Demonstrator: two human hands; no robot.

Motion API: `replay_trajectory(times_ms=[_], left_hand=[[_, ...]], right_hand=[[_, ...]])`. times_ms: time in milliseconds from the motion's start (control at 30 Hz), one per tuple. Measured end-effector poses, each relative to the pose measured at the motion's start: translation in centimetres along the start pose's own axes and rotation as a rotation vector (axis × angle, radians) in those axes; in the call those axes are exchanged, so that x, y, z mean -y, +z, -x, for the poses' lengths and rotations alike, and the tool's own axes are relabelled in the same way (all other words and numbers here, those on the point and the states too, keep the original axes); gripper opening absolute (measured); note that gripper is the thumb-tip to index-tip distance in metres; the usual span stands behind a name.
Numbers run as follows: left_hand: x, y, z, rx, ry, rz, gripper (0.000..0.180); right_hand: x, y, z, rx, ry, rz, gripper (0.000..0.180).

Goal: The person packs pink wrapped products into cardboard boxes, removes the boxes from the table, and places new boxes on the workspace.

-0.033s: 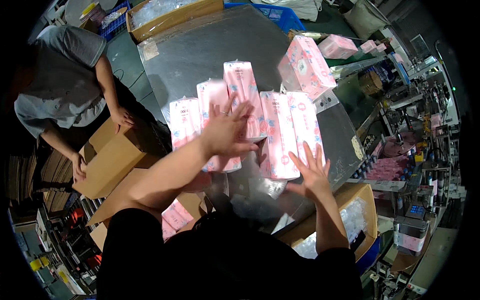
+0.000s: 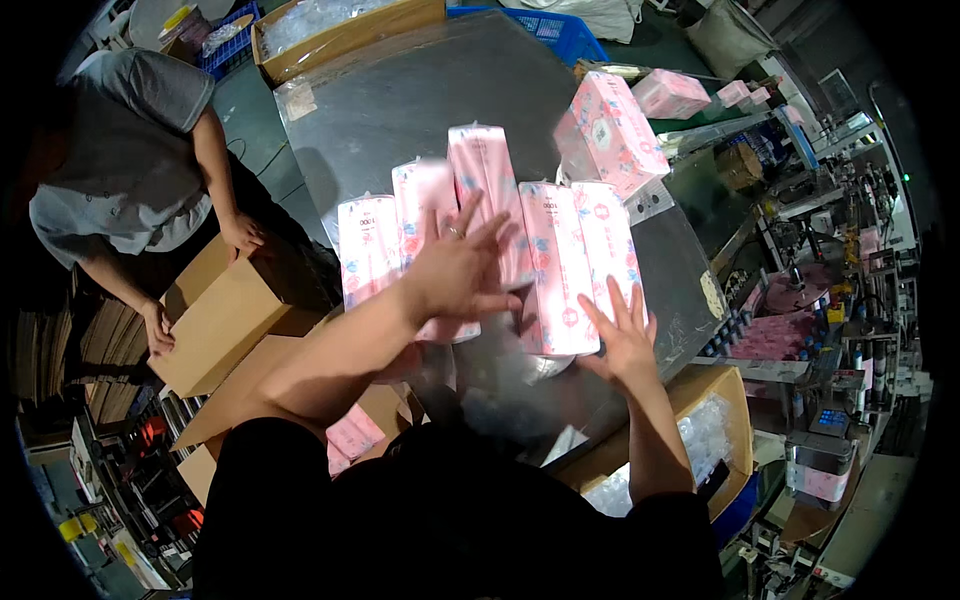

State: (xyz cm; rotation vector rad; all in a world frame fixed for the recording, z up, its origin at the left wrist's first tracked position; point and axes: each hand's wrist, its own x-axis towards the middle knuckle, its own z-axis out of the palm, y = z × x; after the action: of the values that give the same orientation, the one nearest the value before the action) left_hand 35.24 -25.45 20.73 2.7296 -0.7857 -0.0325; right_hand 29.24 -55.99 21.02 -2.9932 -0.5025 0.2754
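Left hand [image 2: 455, 268] mid-frame, palm down, fingers spread and pointing right (ring on one finger), forearm running in from lower left. Right hand [image 2: 618, 335] right of centre, open, fingers splayed upward, forearm near vertical.

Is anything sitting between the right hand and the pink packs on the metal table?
Nothing visible does. The right hand is spread open at the near end of the two rightmost pink packs, fingertips at their edge, with only bare metal table beside it. The left hand already lies over the middle packs.
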Motion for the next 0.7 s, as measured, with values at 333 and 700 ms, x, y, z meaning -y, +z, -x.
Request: replay_trajectory(times_ms=[333,700], left_hand=[[0.4,-0.6,7.1,0.037,-0.209,-0.131,0.09],[8.5,4.8,13.9,-0.298,-0.555,1.142,0.088]], right_hand=[[-7.2,0.5,-6.8,-0.23,-0.087,-0.574,0.088],[-8.3,2.2,-13.4,0.026,-0.012,-1.271,0.094]])
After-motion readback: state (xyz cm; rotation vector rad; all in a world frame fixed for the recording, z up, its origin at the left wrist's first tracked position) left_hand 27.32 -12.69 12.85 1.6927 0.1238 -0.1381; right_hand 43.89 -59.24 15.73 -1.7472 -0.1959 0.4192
